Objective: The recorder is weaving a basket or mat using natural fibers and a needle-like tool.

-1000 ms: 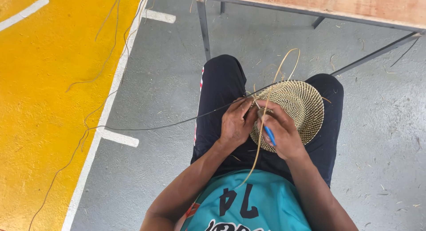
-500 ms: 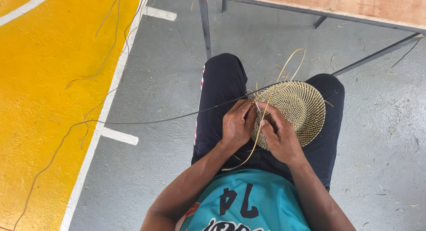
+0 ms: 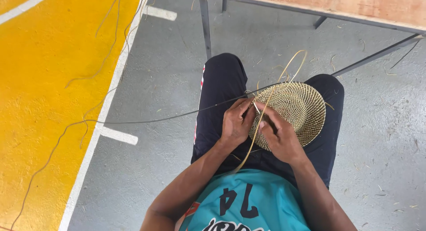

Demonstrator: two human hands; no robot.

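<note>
While left hand (image 3: pixel 236 123) fingers pinch woven disc (image 3: pixel 290 113) rim, right hand (image 3: pixel 280 135) fingers pinching pale strand (image 3: pixel 259 124)

One round woven disc (image 3: pixel 296 110), two hands, left (image 3: pixel 236 123) and right (image 3: pixel 279 137), one pale loose strand (image 3: pixel 253 144), one long dark cord (image 3: pixel 146 121), one wooden surface (image 3: pixel 355 5); perhaps one small tool (image 3: pixel 256 107).

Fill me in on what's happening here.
A seated person is weaving a round, flat woven disc of pale fibre that rests on their lap. Both hands work at its left edge: the left hand pinches the rim, and the right hand lies on the disc beside it. A pale strand runs between the hands. A long dark strand trails left across the grey floor. A wooden bench stands ahead.
</note>
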